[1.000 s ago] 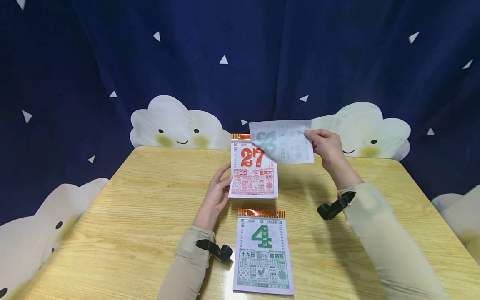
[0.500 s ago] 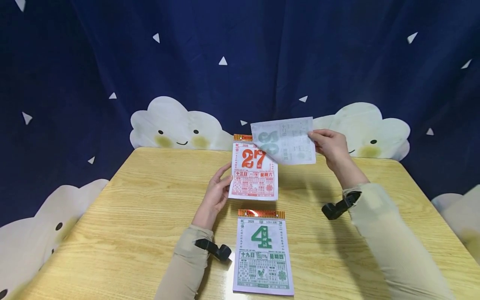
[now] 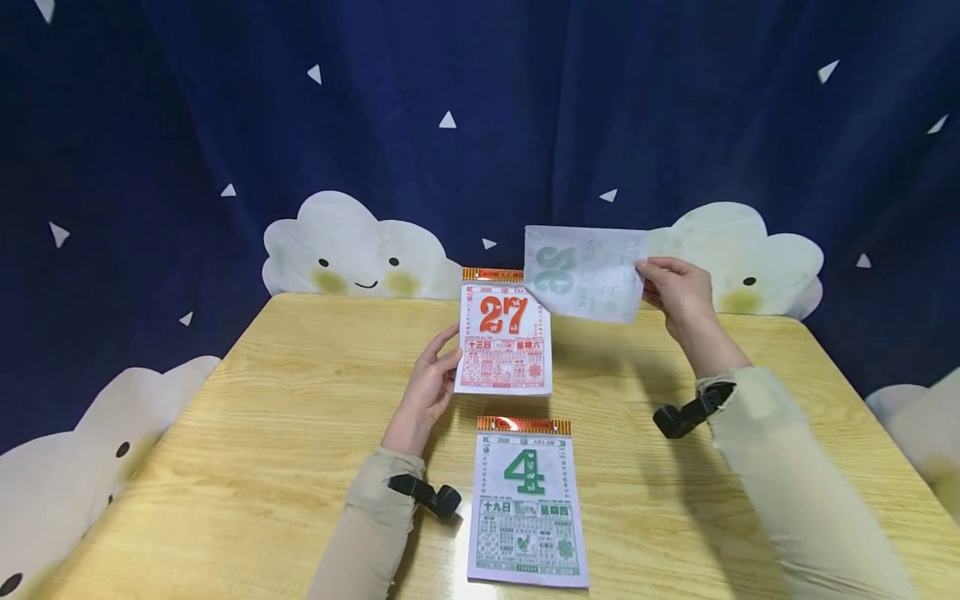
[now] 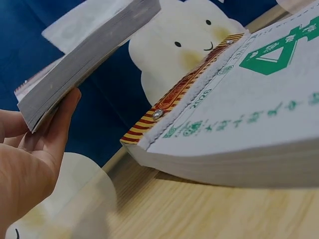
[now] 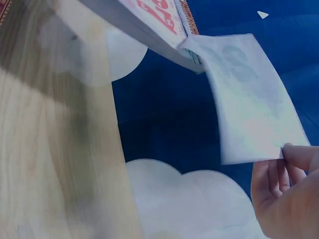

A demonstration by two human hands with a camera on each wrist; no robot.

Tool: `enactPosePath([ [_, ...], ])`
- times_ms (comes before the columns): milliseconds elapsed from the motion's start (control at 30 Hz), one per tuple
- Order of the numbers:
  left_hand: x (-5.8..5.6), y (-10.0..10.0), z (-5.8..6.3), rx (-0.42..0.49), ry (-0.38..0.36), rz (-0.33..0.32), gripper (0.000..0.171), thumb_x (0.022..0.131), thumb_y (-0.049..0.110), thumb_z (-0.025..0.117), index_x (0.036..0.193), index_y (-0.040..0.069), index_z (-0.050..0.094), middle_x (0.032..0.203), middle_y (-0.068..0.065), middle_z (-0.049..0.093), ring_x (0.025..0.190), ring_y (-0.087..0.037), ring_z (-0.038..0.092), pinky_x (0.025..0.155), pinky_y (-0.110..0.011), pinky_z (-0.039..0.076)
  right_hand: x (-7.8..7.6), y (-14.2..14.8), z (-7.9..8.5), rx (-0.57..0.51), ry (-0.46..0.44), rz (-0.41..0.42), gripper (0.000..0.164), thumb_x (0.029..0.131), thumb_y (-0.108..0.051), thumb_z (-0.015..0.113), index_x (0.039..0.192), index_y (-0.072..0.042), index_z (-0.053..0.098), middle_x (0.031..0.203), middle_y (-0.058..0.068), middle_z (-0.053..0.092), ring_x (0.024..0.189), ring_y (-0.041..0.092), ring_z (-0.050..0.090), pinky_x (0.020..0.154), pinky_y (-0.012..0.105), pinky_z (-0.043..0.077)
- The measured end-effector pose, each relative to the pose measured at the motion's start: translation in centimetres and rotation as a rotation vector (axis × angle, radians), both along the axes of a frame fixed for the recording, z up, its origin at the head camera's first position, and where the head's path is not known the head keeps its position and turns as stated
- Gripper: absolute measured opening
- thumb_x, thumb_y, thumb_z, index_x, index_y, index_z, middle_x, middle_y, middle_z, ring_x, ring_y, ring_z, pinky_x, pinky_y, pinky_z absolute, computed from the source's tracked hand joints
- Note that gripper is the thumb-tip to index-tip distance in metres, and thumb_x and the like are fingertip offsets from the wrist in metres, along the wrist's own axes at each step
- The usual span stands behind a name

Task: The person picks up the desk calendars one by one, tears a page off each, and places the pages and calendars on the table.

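Head view: where does the thin calendar page [image 3: 588, 271] lie from the right hand [image 3: 684, 296]?

To that hand's left, its long axis running almost level from the pinched short edge to the upper corner of the red-numbered tear-off calendar [image 3: 504, 367].

Fingers clamped, then?

Yes, right thumb and fingers pinch the page's outer edge. The left hand [image 3: 429, 385] grips the calendar's left edge, holding it raised above the counter [image 3: 322, 417].

Is the page free of the header strip [image 3: 492, 273]?

Cannot tell; in the right wrist view its inner corner meets the calendar beside that strip.

What does the next move hinge on?

That corner, I'd judge: it sits at the page's far end from the right fingers, though the right hand is nearer the page overall.

And the green-numbered tear-off calendar [image 3: 528, 533]?

Flat on the counter, touched by neither hand.
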State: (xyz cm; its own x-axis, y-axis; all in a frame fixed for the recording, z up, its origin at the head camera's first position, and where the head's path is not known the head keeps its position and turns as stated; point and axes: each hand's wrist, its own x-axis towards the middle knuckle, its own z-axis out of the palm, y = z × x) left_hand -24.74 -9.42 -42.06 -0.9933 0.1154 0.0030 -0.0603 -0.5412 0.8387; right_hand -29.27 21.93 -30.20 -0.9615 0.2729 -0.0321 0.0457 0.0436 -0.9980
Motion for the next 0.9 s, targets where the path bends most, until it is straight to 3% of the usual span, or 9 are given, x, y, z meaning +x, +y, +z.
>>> enactPosePath([
  [333, -0.1, 0.0, -0.1, -0.007, -0.014, 0.011, 0.044, 0.093, -0.001, 0.042, 0.136, 0.009, 0.039, 0.085, -0.004, 0.067, 0.062, -0.012, 0.063, 0.056, -0.023, 0.054, 0.5, 1.2, -0.3, -0.171, 0.022, -0.033, 0.004, 0.083, -0.011, 0.065, 0.085, -0.011, 0.061, 0.067, -0.005, 0.061, 0.057, 0.004, 0.058, 0.053, 0.015, 0.050],
  [533, -0.2, -0.4, -0.4, -0.001, -0.019, 0.022, 0.044, 0.093, -0.002, 0.039, 0.136, 0.007, 0.038, 0.084, -0.004, 0.067, 0.061, -0.012, 0.064, 0.055, -0.023, 0.054, 0.5, 1.8, -0.7, -0.251, 0.062, -0.076, 0.011, 0.083, -0.005, 0.063, 0.075, -0.012, 0.062, 0.062, -0.005, 0.062, 0.054, 0.005, 0.060, 0.052, 0.016, 0.051],
  [633, -0.2, -0.5, -0.5, -0.001, -0.024, 0.013, 0.044, 0.093, -0.002, 0.039, 0.136, 0.007, 0.039, 0.084, -0.004, 0.068, 0.062, -0.012, 0.064, 0.056, -0.023, 0.054, 0.5, 1.8, -0.9, -0.268, 0.074, -0.083, 0.010, 0.082, -0.004, 0.063, 0.075, -0.011, 0.062, 0.064, -0.004, 0.062, 0.056, 0.005, 0.061, 0.054, 0.017, 0.052],
  [900, -0.3, -0.8, -0.8, -0.041, -0.050, 0.018, 0.044, 0.093, 0.000, 0.041, 0.136, 0.010, 0.040, 0.084, -0.004, 0.067, 0.061, -0.012, 0.064, 0.056, -0.023, 0.054, 0.7, 2.6, -1.4, -0.186, 0.061, -0.177, 0.004, 0.082, -0.010, 0.065, 0.081, -0.013, 0.063, 0.074, -0.005, 0.059, 0.061, 0.003, 0.061, 0.058, 0.015, 0.052],
])
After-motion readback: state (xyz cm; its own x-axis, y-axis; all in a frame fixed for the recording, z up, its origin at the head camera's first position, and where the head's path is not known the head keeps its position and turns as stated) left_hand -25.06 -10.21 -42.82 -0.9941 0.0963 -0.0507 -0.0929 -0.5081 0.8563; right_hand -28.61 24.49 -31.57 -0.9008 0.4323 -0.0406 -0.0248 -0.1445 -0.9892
